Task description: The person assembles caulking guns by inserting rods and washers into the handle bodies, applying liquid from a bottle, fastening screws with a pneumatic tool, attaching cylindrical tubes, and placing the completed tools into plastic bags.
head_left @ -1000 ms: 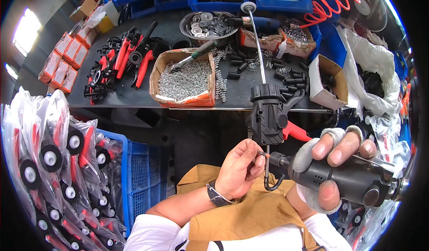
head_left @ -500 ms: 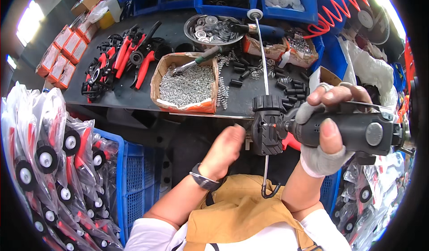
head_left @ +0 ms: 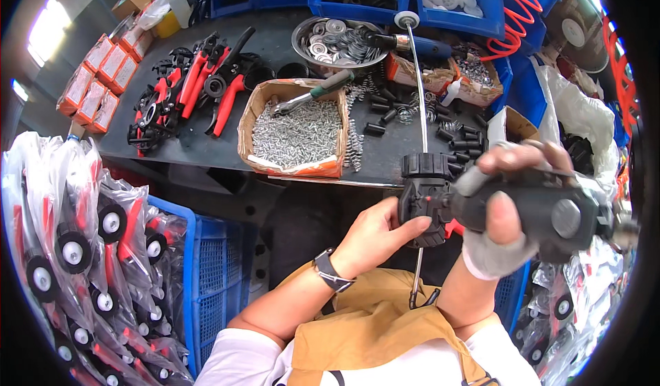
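Note:
My right hand [head_left: 505, 214], in a grey fingerless glove, grips a black power screwdriver [head_left: 543, 211] lying sideways. The tool's tip meets the right side of a black ribbed plastic housing [head_left: 424, 169]. A long metal rod [head_left: 421, 114] runs through the housing, with a round disc [head_left: 406, 19] at its far end and a bent hook [head_left: 417, 299] at its near end by my apron. From the left, my left hand [head_left: 381, 235] closes on the housing, thumb across its lower front. A bit of red shows beneath the tool; the screwdriver hides the rest of it.
On the bench are a carton of small screws [head_left: 295, 135] with a ratchet wrench [head_left: 313, 92] on it, a bowl of washers [head_left: 337, 46], black sleeves, springs and red-black handle parts [head_left: 199, 80]. Blue crates [head_left: 218, 283] with bagged pieces flank me; a red coiled hose [head_left: 515, 25] hangs right.
My left hand has moved right and taken hold of the black housing, which it was apart from before. The view has shifted slightly; the screwdriver stays against the housing.

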